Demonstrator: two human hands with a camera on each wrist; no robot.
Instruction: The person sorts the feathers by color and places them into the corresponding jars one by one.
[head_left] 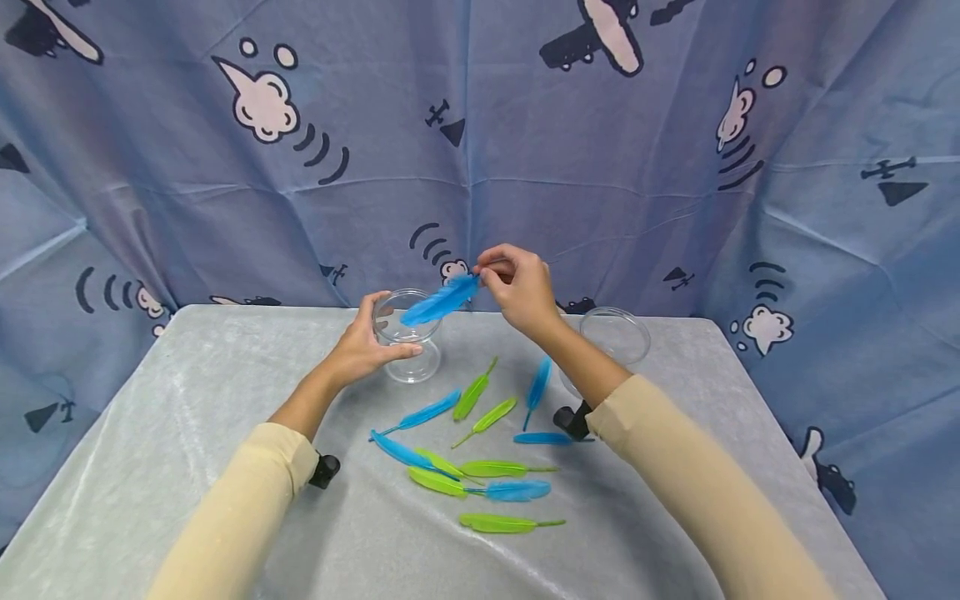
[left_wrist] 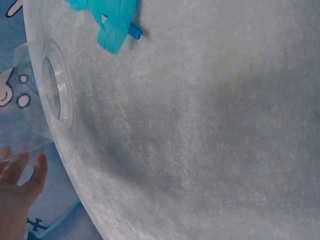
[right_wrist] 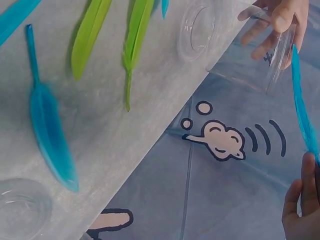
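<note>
Near the far edge of the table (head_left: pixel 678 342), the clear containers (head_left: pixel 417 335) look like smooth, glossy plastic, the feathers (head_left: pixel 441 302) are softly fringed, the cover (head_left: pixel 172 467) is napped cloth with a faint sheen, and the curtain (head_left: pixel 390 117) is creased, matt fabric.

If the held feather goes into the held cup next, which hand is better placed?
Likely the right hand: it pinches the blue feather by one end, the other near the mouth of the clear cup. The left hand grips that cup.
</note>
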